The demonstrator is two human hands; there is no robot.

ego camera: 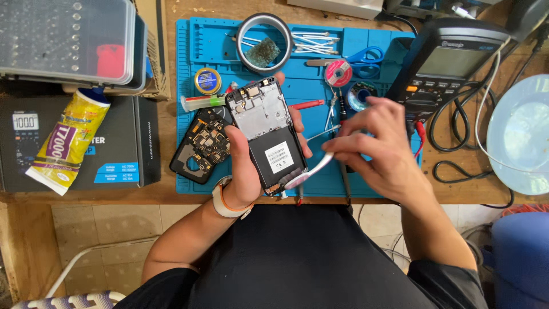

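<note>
Packages, left: yellow-and-purple squeeze tube (67,141) lies slanted on a flat black box with blue corner panels (114,146), at the left end of the wooden table (171,114). Behind them, a clear plastic compartment case (66,37) with something red inside.
Labels on mat: small round blue-and-yellow tin (207,80) at the upper left of the blue silicone work mat (309,86); a pink-labelled spool (338,72) and a blue-rimmed spool (360,94) further right; blue-handled scissors (366,55) beside them.
Label on device: white rectangular sticker on the black battery, lower half of the opened phone.
Left hand (243,171): curled round the opened grey-and-black phone body (266,134), thumb along its left edge, fingertips showing past the right edge and top. Firm wrap, phone held above the mat at the table's near edge.
Right hand (374,146): nearly closed, fingers pinched on a thin white-and-pink pry tool (311,170); tool tip sits at the phone's lower right edge.
Phone axis: long axis runs near-to-far, tilted slightly leftward at the top; camera end points away from the person, open inside facing up.
Near it: black back shell with exposed circuit board (203,146) lying on the mat just left of the phone; black multimeter (443,63) at the right.
</note>
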